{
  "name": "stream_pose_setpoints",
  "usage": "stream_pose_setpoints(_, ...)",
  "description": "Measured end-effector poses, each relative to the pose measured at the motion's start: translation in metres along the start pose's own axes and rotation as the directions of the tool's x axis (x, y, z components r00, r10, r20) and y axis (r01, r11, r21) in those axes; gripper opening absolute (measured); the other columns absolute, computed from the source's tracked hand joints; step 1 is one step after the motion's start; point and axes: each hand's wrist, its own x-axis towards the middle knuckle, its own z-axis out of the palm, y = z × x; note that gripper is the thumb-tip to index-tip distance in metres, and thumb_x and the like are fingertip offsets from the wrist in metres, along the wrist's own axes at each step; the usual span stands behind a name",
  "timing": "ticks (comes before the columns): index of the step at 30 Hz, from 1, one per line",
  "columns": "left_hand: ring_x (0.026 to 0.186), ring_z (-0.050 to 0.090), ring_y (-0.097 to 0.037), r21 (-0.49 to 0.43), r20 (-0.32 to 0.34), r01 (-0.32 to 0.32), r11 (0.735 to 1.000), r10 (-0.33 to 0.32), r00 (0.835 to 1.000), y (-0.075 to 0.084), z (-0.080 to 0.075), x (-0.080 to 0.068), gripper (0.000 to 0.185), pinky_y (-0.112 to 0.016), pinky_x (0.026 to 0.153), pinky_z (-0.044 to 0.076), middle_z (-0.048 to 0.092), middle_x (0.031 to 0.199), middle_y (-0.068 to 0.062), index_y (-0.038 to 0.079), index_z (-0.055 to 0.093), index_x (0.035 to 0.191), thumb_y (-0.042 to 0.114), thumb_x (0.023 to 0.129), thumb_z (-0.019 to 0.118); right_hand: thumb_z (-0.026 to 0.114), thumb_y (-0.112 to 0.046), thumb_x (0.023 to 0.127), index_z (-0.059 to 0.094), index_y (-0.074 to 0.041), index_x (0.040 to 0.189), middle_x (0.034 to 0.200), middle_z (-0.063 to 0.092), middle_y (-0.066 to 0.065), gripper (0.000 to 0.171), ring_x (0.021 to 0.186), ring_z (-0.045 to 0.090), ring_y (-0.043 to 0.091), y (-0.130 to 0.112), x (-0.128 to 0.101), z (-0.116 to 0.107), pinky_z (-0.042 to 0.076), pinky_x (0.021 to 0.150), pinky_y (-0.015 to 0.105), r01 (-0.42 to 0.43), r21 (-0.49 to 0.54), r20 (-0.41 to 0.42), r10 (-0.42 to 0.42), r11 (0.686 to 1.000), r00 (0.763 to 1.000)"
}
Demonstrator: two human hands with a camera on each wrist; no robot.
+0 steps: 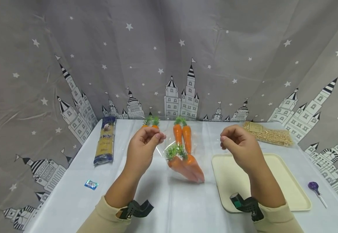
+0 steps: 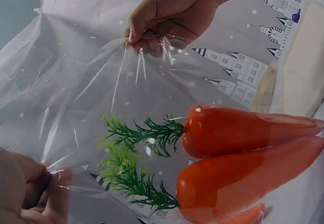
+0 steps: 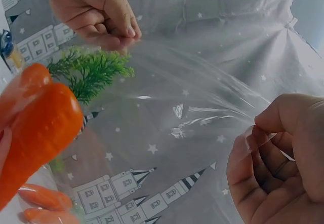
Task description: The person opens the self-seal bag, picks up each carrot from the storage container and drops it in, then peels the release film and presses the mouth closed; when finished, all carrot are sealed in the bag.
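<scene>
My left hand (image 1: 143, 145) pinched one edge of a clear plastic bag (image 1: 169, 145) just left of the frame's centre, fingers curled tight on the film. My right hand (image 1: 238, 147) pinched the opposite edge just right of centre, also curled on it, so the bag hung stretched open between the two hands above the tabletop (image 1: 169, 200). Two carrots (image 1: 186, 165) with green tops lay inside the bag, sagging at the middle of the frame with their tips pointing down to the right. The left wrist view showed the same pair (image 2: 243, 153) behind the wrinkled film, leaves to the left.

Under my right forearm, in the lower right, lay a cream tray (image 1: 291, 187). A purple lollipop (image 1: 315, 189) lay beside the tray toward the right edge. In the lower left sat a small blue wrapped sweet (image 1: 91, 184).

Farther back, two more carrots (image 1: 182, 134) lay side by side on the tabletop behind the bag, at the centre. Another pair of green tops (image 1: 152, 121) peeked from behind my left hand. A packet of spaghetti (image 1: 105, 140) lay at mid left, and a bag of peanuts (image 1: 269, 134) lay at the upper right of the tabletop. Behind everything hung a grey curtain (image 1: 169, 48) printed with stars and castles.
</scene>
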Motion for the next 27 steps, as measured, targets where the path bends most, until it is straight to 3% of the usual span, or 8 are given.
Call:
stream_pose_setpoints(6,0.104,0.073,-0.022,-0.01,0.017,-0.02,1.0,0.02,1.0,0.002,-0.001,-0.001,0.009,-0.029,0.093,0.061,0.071,0.108,-0.011,0.005,0.064,0.112,0.009,0.103,0.065,0.061,0.006,0.099,0.064,0.003,0.104,0.087,0.063,-0.002,0.006,0.074,0.065,0.012,0.002,0.0,-0.003,0.058,0.069,0.023,0.032,0.048,-0.009,-0.032,0.998,0.999)
stream_pose_setpoints(10,0.104,0.073,-0.021,0.01,0.028,-0.067,0.998,0.067,0.997,0.002,-0.002,-0.002,0.008,-0.03,0.093,0.06,0.07,0.108,-0.009,0.006,0.066,0.111,0.009,0.104,0.064,0.058,0.014,0.097,0.065,0.007,0.103,0.09,0.065,-0.002,0.012,0.075,0.064,0.012,0.005,-0.001,-0.004,0.058,0.069,0.022,0.095,0.165,-0.01,-0.095,0.982,0.995)
stream_pose_setpoints(15,0.102,0.072,-0.018,0.058,0.047,-0.149,0.987,0.147,0.988,0.001,-0.004,-0.003,0.009,-0.031,0.093,0.061,0.069,0.107,-0.005,0.009,0.072,0.108,0.008,0.104,0.064,0.049,0.024,0.094,0.067,0.011,0.099,0.096,0.066,0.004,0.023,0.08,0.064,0.013,0.011,-0.001,-0.007,0.058,0.072,0.022,0.202,0.357,-0.006,-0.214,0.912,0.977)
stream_pose_setpoints(19,0.101,0.07,-0.017,0.107,0.059,-0.214,0.971,0.209,0.976,0.0,-0.005,-0.004,0.014,-0.029,0.09,0.06,0.072,0.104,0.0,0.013,0.075,0.104,0.004,0.102,0.065,0.044,0.027,0.093,0.067,0.012,0.096,0.098,0.065,0.006,0.028,0.083,0.064,0.016,0.014,0.0,-0.009,0.057,0.074,0.023,0.252,0.43,-0.008,-0.276,0.867,0.961)
stream_pose_setpoints(21,0.102,0.068,-0.016,0.133,0.067,-0.241,0.961,0.234,0.97,-0.001,-0.005,-0.004,0.018,-0.028,0.089,0.06,0.072,0.104,0.002,0.014,0.076,0.102,0.001,0.101,0.065,0.044,0.026,0.094,0.068,0.011,0.095,0.098,0.065,0.006,0.028,0.083,0.064,0.016,0.015,0.001,-0.01,0.057,0.075,0.023,0.258,0.424,-0.006,-0.282,0.868,0.959)
stream_pose_setpoints(27,0.103,0.067,-0.013,0.209,0.112,-0.295,0.933,0.276,0.954,-0.003,-0.006,-0.003,0.024,-0.026,0.089,0.06,0.072,0.105,0.007,0.018,0.079,0.098,-0.001,0.101,0.064,0.048,0.023,0.096,0.069,0.008,0.094,0.096,0.067,0.004,0.027,0.084,0.065,0.015,0.021,0.002,-0.012,0.057,0.077,0.022,0.231,0.341,-0.004,-0.244,0.911,0.97)
